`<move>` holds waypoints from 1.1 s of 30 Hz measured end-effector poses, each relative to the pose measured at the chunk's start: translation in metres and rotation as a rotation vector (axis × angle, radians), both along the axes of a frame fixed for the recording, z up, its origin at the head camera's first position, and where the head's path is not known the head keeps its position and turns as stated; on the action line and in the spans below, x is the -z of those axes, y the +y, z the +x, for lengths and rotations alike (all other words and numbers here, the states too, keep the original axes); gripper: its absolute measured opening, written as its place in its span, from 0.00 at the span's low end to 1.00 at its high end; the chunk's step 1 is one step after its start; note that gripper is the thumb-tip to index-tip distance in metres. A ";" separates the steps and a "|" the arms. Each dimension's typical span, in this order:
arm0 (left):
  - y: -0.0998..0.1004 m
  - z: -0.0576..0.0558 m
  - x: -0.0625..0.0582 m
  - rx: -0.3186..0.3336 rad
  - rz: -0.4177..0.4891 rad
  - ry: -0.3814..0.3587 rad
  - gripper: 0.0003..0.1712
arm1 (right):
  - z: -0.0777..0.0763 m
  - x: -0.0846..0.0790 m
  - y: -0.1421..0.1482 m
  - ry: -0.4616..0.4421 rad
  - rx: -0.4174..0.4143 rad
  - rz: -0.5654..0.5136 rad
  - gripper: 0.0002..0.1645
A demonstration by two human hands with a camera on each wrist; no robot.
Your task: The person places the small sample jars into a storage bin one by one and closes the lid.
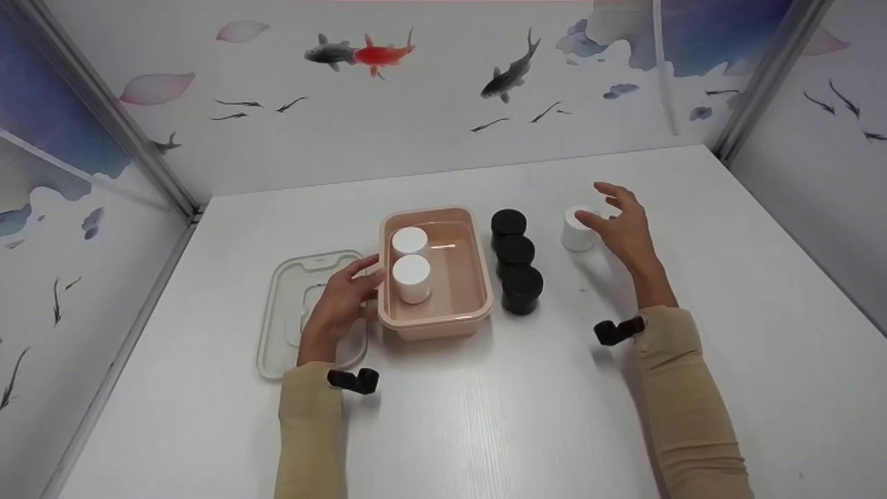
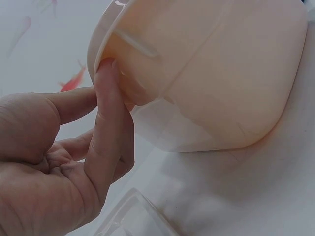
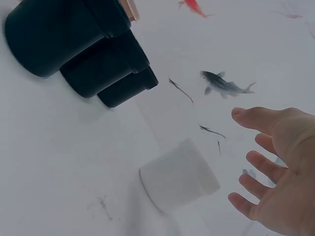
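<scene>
A pink plastic container [image 1: 454, 277] stands on the table, with two white jars inside along its left side, the nearer white jar [image 1: 414, 281] and the farther white jar [image 1: 409, 240]. My left hand [image 1: 339, 298] pinches the container's left rim between thumb and fingers; the left wrist view shows the fingers under the rim [image 2: 101, 39]. To the right, a third white jar [image 1: 576, 234] stands upright on the table. Right beside it is my right hand [image 1: 627, 229], thumb and fingers spread apart, holding nothing. In the right wrist view a gap separates the fingers from this white jar [image 3: 177, 177].
Three black jars, among them the nearest black jar [image 1: 522, 291], stand in a row between the container and the lone white jar. A translucent lid [image 1: 274, 333] lies flat at the left, partly under my left arm. Printed panels [image 1: 429, 132] wall the table's back and sides.
</scene>
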State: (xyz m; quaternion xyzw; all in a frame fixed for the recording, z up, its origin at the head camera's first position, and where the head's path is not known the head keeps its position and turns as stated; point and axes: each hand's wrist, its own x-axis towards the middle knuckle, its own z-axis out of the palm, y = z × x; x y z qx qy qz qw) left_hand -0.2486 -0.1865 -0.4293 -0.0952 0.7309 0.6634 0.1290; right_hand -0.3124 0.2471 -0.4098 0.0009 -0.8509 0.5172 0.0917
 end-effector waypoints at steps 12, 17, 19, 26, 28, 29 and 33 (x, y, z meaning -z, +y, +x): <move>0.003 -0.001 -0.002 -0.004 -0.009 -0.008 0.31 | -0.012 0.027 0.009 -0.210 -0.003 -0.070 0.55; 0.003 0.001 -0.001 -0.001 -0.011 -0.011 0.32 | -0.013 0.035 0.010 -0.240 -0.028 -0.087 0.57; 0.003 0.001 -0.001 -0.001 -0.006 -0.014 0.32 | -0.012 0.037 0.010 -0.246 -0.031 -0.094 0.56; 0.002 0.000 -0.002 -0.009 -0.030 -0.030 0.32 | -0.014 0.038 0.006 -0.250 -0.040 -0.070 0.52; 0.002 0.000 -0.002 -0.009 -0.031 -0.026 0.31 | -0.015 0.038 0.005 -0.247 -0.036 -0.073 0.51; 0.002 0.000 -0.002 -0.007 -0.033 -0.025 0.31 | -0.015 0.039 0.005 -0.247 -0.034 -0.076 0.50; 0.002 0.000 -0.002 -0.007 -0.021 -0.015 0.31 | -0.016 0.037 0.004 -0.256 -0.025 -0.071 0.50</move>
